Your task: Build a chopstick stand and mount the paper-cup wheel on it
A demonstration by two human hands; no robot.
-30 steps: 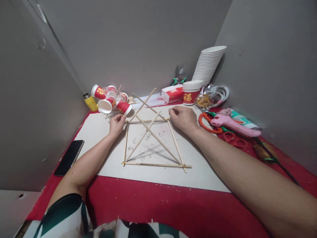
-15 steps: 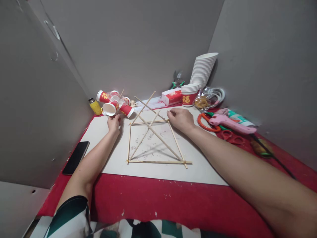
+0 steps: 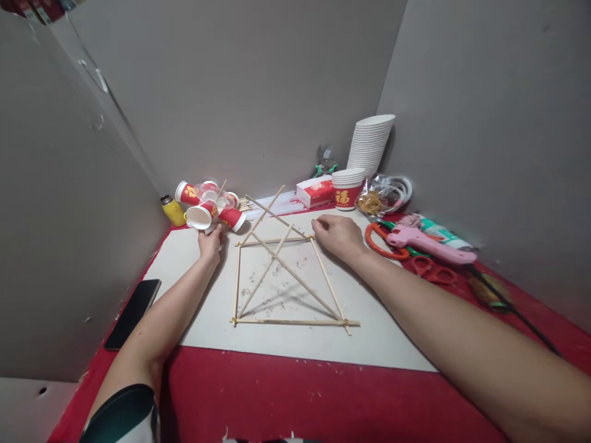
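Note:
At the back left, several red-and-white paper cups are joined into a paper-cup wheel with clear plastic and a thin stick at its middle. My left hand is closed just beneath the nearest cup, its fingertips against it. A frame of wooden sticks stands on the white board, with a square base and two pairs of crossed sticks rising from it. My right hand rests beside the frame's far right corner. Its fingers are curled together, and whatever they may hold is hidden.
A phone lies left, behind it a yellow bottle. Stacked paper cups, a red-and-white box and a bag of rubber bands stand at the back. A pink glue gun and orange-handled scissors lie right.
The camera has tilted up, so everything sits lower in view and red items show at the top left. Both hands keep their places beside the paper-cup wheel and the stick frame.

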